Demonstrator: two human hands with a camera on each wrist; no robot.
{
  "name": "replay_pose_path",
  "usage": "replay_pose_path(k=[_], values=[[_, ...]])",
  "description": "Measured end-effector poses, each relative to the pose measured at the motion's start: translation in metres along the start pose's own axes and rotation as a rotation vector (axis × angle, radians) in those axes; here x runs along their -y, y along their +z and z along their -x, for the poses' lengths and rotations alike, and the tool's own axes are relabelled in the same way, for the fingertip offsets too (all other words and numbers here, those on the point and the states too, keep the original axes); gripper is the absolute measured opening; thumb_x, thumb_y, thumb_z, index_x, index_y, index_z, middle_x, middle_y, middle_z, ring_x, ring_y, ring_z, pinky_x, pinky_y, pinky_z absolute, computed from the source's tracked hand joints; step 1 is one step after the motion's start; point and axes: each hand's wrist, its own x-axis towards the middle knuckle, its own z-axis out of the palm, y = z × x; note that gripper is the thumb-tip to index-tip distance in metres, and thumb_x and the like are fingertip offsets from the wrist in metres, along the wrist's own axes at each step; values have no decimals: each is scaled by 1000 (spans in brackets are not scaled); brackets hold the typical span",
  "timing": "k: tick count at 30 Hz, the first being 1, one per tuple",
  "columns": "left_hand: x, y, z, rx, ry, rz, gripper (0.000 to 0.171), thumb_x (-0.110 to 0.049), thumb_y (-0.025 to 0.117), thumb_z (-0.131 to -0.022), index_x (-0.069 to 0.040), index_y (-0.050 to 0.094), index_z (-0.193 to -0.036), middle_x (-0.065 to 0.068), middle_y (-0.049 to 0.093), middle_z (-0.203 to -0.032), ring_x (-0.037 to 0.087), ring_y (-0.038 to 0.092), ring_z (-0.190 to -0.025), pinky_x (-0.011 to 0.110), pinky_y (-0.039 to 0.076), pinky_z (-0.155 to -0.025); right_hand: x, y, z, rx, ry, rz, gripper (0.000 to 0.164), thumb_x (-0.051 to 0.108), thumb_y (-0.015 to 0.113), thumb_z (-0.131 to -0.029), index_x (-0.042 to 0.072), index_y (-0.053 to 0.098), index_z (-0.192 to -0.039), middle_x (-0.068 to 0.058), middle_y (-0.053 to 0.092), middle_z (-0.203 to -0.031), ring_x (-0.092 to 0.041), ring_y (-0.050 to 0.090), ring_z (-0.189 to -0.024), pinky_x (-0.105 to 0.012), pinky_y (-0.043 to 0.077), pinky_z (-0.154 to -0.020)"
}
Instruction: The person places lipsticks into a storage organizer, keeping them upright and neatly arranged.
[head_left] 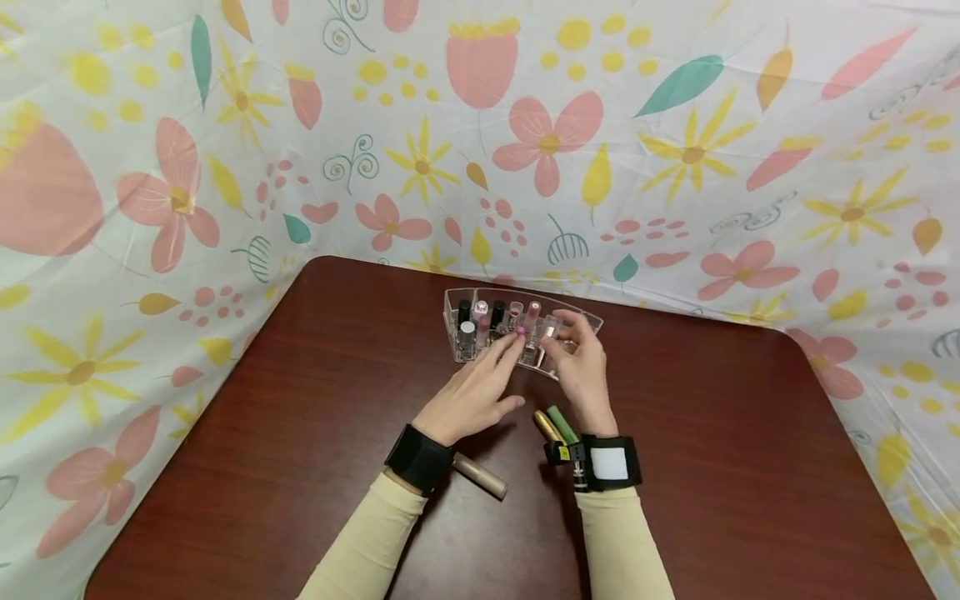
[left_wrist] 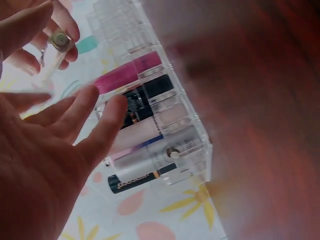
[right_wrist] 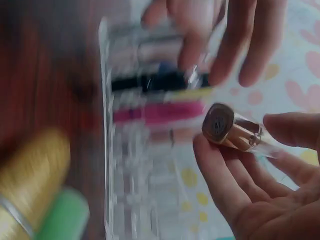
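Observation:
A clear acrylic makeup organizer [head_left: 590, 317] stands toward the back of the table, with lipsticks and other cosmetic tubes upright in its compartments. My right hand [head_left: 585, 362] is over its right part and pinches a lipstick with a gold base and clear cap [right_wrist: 220, 124] between thumb and fingers. The base of that lipstick faces the right wrist camera. My left hand [head_left: 471, 398] reaches over the front of the organizer, fingers extended, fingertips right by a bright pink tube [left_wrist: 125, 74]. Beside that tube stand a black one [left_wrist: 162, 86] and a frosted grey one [left_wrist: 135, 162].
A gold tube [head_left: 547, 427] and a green tube [head_left: 562, 423] lie on the table by my right wrist. One beige tube [head_left: 480, 477] lies near my left wrist. Floral cloth [head_left: 420, 225] hangs behind the dark wooden table [head_left: 712, 467].

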Motion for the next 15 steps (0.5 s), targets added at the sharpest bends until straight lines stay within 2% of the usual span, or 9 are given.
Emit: replay_pose_path(k=[2,5,10,15], values=[[0,5,0,52,-12,-18,77,-33,73,-95,-7,36,-157,16,39,-159,28,45,-144,43,47,-112,-7,-1,-8,-85,-42,97,45,11,66,-98,15,54,-141,-16,66,-115,-33,71,-96,-42,59,-77],[-1,12,4,143,-40,-36,66,-35,72,-95,-13,46,-152,13,47,-152,29,53,-134,47,53,-104,-18,0,-19,-144,-80,179,43,11,67,-97,15,54,-138,-16,66,-114,-34,69,-103,-46,56,-85],[-7,17,8,253,-116,-88,63,-37,76,-92,-22,52,-148,9,50,-145,28,53,-130,51,52,-98,-27,0,-36,-173,-138,187,40,9,68,-96,12,54,-134,-16,66,-116,-32,66,-103,-47,54,-85],[-15,17,9,289,-132,-161,60,-34,81,-87,-22,58,-141,8,53,-138,27,52,-123,49,50,-93,-25,0,-48,-184,-202,203,41,7,70,-95,7,53,-132,-15,66,-113,-31,66,-102,-44,51,-84]])
